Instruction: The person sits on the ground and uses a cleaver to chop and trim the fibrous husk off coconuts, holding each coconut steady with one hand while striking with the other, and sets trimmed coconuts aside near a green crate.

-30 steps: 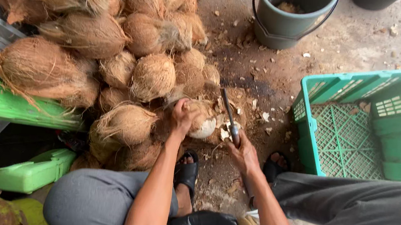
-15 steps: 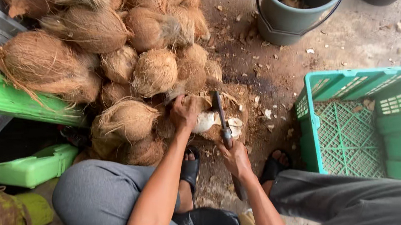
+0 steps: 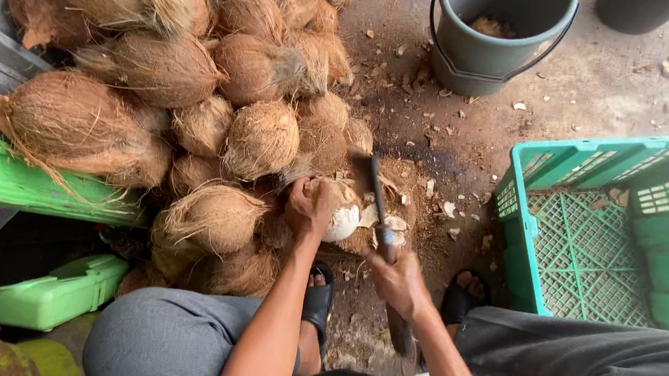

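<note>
My left hand (image 3: 309, 207) grips a partly peeled coconut (image 3: 341, 215), its white flesh showing, held down on a brown stump (image 3: 398, 189). My right hand (image 3: 396, 279) is closed around the handle of a long dark knife (image 3: 378, 197), whose blade lies just right of the coconut and points away from me. White shavings (image 3: 394, 224) lie beside the blade. A pile of husked brown coconuts (image 3: 195, 88) rises directly left of and behind my left hand.
A green plastic crate (image 3: 615, 228) stands at the right. A grey bucket (image 3: 495, 30) with scraps sits at the top. Green boards (image 3: 8, 176) and a green tray (image 3: 37, 297) lie at the left. My knees and sandalled feet frame the bottom.
The knife has swung down and slightly back toward me beside the coconut. My left hand keeps its grip and has turned the coconut a little.
</note>
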Demonstrator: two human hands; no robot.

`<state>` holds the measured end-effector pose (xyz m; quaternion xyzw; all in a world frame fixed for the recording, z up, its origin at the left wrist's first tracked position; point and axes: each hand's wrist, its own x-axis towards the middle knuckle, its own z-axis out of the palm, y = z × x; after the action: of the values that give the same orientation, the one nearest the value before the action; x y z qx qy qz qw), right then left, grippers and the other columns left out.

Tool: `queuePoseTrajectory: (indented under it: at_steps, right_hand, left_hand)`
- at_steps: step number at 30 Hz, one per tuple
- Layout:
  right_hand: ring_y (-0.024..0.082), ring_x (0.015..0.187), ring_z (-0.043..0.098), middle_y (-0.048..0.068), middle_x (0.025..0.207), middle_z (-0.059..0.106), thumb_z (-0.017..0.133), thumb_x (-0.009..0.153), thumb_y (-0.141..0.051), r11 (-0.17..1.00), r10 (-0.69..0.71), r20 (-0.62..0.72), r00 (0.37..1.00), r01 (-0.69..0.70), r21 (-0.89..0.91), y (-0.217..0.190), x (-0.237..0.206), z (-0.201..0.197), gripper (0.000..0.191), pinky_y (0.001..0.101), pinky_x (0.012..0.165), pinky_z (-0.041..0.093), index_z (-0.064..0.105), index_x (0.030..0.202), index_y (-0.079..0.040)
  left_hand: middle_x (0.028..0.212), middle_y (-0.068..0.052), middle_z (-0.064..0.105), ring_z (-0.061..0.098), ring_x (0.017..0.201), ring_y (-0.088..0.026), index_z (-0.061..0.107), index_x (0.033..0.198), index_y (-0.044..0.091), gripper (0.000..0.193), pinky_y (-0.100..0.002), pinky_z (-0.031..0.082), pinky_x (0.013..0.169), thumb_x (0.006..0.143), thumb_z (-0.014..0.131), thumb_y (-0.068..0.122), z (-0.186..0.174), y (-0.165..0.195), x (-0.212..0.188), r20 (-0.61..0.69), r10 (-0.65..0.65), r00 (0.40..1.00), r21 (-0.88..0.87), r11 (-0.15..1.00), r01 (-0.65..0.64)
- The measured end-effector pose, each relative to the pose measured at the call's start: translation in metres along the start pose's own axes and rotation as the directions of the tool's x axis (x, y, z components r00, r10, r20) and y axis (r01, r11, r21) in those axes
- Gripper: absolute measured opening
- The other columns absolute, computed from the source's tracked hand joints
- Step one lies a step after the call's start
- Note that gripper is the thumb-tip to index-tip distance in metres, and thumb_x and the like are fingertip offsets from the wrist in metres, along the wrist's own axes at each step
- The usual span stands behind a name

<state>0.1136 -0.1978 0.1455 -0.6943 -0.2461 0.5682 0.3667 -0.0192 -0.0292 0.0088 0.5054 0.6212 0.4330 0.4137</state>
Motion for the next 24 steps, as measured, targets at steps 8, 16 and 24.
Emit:
queuePoseTrajectory:
  at_steps: [8,16,24]
  right_hand:
    - [0.01,0.043,0.04,-0.004,0.053,0.047,0.068,0.1,-0.031,0.992,-0.125,-0.096,0.988,0.126,0.007,-0.003,-0.002,0.012,0.043,0.032,0.039,0.034,0.05,0.066,-0.011]
    - [0.011,0.041,0.049,-0.002,0.054,0.054,0.067,0.097,-0.033,0.859,-0.429,-0.152,0.89,0.455,0.234,0.001,0.006,-0.002,0.036,0.0312,0.036,0.042,0.055,0.069,-0.013]
    - [0.009,0.044,0.045,-0.002,0.057,0.051,0.065,0.096,-0.031,0.986,-0.165,-0.069,0.984,0.165,-0.006,0.015,0.013,0.01,0.028,0.0296,0.039,0.037,0.058,0.073,-0.016]
  left_hand:
    - [0.098,-0.016,0.072,0.07,0.089,-0.033,0.067,0.117,0.007,0.064,-0.047,0.054,0.074,0.088,0.057,0.063,-0.006,0.013,0.01,0.039,-0.052,0.998,0.281,0.959,0.039]
    - [0.101,-0.015,0.071,0.069,0.089,-0.031,0.067,0.118,0.01,0.071,-0.045,0.055,0.076,0.087,0.051,0.072,-0.001,-0.007,0.009,-0.01,-0.06,0.998,0.383,0.922,0.059]
    - [0.093,-0.009,0.069,0.068,0.076,-0.017,0.064,0.121,0.007,0.081,-0.035,0.06,0.059,0.079,0.055,0.075,0.01,-0.003,0.014,-0.029,-0.093,0.995,0.124,0.988,0.096]
